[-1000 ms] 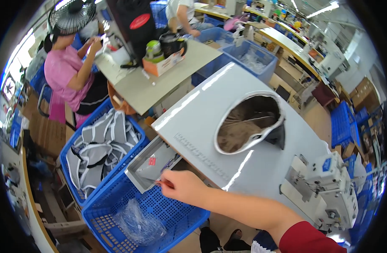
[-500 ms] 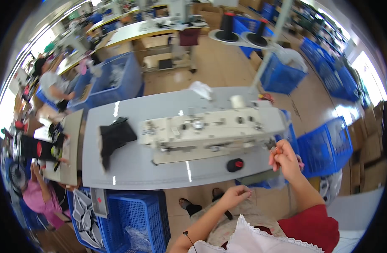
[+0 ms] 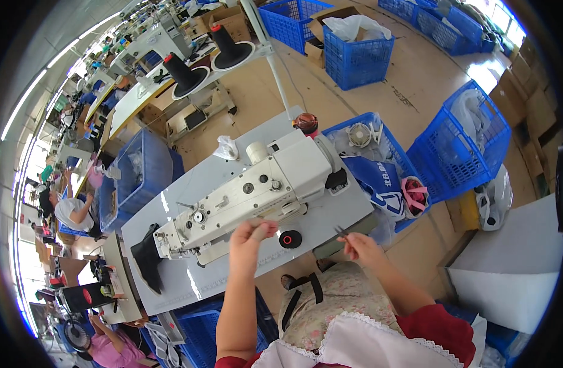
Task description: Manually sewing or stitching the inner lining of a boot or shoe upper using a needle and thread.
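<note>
My left hand (image 3: 249,238) is raised in front of the white sewing machine (image 3: 232,193), its fingertips pinched together. Whatever lies in that pinch, if anything, is too small to make out. Off the table's front edge, my right hand (image 3: 362,249) is closed around a small dark two-pronged tool (image 3: 340,231); whether it is tweezers or snips I cannot tell. Between the hands, a black thread spool with a red centre (image 3: 290,239) lies on the grey tabletop (image 3: 189,279). A piece of black fabric (image 3: 146,260) rests by the machine's left end.
Two black thread cones (image 3: 229,46) stand on a holder behind the machine. Blue crates (image 3: 462,147) fill the right side, one holding a small white fan (image 3: 359,135). Another blue crate (image 3: 201,328) sits under the front edge. A person in pink (image 3: 113,346) is at the lower left.
The view has turned to the right. My left hand has risen from near my lap to the machine's front. My right hand has drawn away from the machine's right end, toward me.
</note>
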Available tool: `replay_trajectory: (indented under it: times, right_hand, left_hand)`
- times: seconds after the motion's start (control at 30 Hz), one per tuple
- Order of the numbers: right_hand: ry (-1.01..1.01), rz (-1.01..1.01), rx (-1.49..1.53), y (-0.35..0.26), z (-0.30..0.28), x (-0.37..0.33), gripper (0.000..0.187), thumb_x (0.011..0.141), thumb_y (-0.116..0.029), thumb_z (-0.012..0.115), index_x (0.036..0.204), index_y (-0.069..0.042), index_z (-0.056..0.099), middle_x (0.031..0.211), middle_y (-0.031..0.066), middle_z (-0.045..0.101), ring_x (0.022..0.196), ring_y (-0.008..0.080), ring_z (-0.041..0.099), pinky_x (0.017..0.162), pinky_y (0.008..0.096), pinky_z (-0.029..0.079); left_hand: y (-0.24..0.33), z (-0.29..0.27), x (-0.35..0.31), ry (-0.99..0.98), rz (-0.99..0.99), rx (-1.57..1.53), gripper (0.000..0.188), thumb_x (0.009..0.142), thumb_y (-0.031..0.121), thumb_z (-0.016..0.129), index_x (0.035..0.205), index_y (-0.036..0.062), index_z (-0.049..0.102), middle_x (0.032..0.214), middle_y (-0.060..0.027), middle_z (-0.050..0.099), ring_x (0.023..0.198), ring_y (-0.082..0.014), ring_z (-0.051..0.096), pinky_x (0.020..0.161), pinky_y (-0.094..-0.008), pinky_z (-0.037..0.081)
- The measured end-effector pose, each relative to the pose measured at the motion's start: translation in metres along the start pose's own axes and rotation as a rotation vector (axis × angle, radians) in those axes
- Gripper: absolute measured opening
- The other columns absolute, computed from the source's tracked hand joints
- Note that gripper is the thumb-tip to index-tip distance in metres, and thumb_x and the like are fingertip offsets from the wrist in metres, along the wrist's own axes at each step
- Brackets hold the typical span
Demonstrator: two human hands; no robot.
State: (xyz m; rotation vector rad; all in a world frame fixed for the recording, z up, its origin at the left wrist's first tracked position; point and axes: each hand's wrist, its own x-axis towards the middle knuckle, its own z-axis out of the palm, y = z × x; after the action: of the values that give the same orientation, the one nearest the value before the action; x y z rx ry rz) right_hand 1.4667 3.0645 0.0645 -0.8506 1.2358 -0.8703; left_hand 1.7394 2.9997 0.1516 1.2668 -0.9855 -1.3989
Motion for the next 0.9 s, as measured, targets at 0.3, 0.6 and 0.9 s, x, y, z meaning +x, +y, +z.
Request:
replay_trajectory:
  times: [0.3, 0.6, 0.9]
  right_hand:
    - [-0.037, -0.121, -0.342, 0.017, 0.03, 0.025, 0.034, 0.088, -0.032, 0.058, 0.103, -0.002, 0.063, 0.078, 0.0034, 0.061, 0.068, 0.0104, 0.055, 0.06, 0.0248, 0.044]
    - [-0.237, -0.381, -0.962, 0.012, 0.076, 0.037, 0.027, 0.077, -0.028, 0.065, 0.094, -0.008, 0.061, 0.076, 0.0092, 0.06, 0.071, 0.028, 0.06, 0.061, 0.0373, 0.048]
    - [-0.17, -0.524, -1.169, 0.033, 0.079, 0.042, 0.018, 0.075, -0.023, 0.065, 0.083, -0.01, 0.056, 0.072, 0.0076, 0.056, 0.07, 0.0275, 0.059, 0.058, 0.0402, 0.047]
  left_hand:
    - [0.017, -0.075, -0.054, 0.29, 0.143, -0.234, 0.008, 0.084, 0.006, 0.056, 0.088, 0.0, 0.057, 0.087, -0.0148, 0.064, 0.076, -0.0211, 0.062, 0.071, -0.03, 0.051]
    - [0.0, -0.106, -0.119, 0.412, 0.086, -0.417, 0.005, 0.081, 0.005, 0.054, 0.083, -0.0001, 0.055, 0.079, -0.0141, 0.061, 0.07, -0.0211, 0.059, 0.064, -0.0294, 0.049]
    - [-0.013, -0.107, -0.167, 0.414, 0.062, -0.501, 0.006, 0.079, 0.005, 0.056, 0.082, -0.0007, 0.055, 0.078, -0.0157, 0.061, 0.069, -0.0222, 0.06, 0.063, -0.0303, 0.05]
